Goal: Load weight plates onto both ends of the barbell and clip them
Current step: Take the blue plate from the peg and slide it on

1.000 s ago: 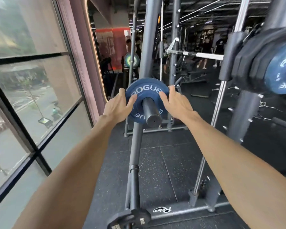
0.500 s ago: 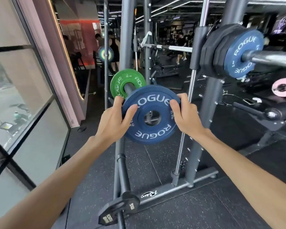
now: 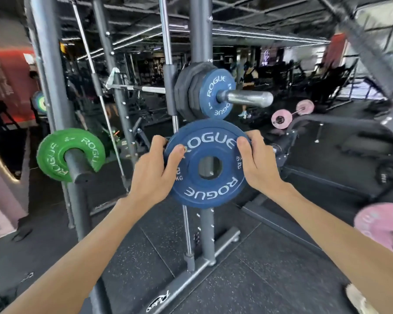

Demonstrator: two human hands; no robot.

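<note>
Blue plate: a blue round weight plate (image 3: 210,192), rubber-faced and white-lettered with a centre hole, is held upright in the air, just below the barbell end and off any bar.
Left hand: the left hand (image 3: 153,171) is curled round the plate's left rim, the thumb laid on its face.
Right hand: the right hand (image 3: 258,165) is closed on the right rim in the same way.
Handling: the plate is judged stiff, small and fairly light, with a smooth face that could slip; it is best taken by opposite rims, so that the hole can be lined up with the sleeve.
Barbell end: a chrome steel barbell sleeve (image 3: 247,98) is already loaded with black many-sided plates (image 3: 184,94) and a second blue plate (image 3: 213,82); bare sleeve is left outside them, and no clip is seen.
Holders: no true container is seen; a dark metal peg (image 3: 77,166) is occupied by one green round plate (image 3: 51,155).
</note>
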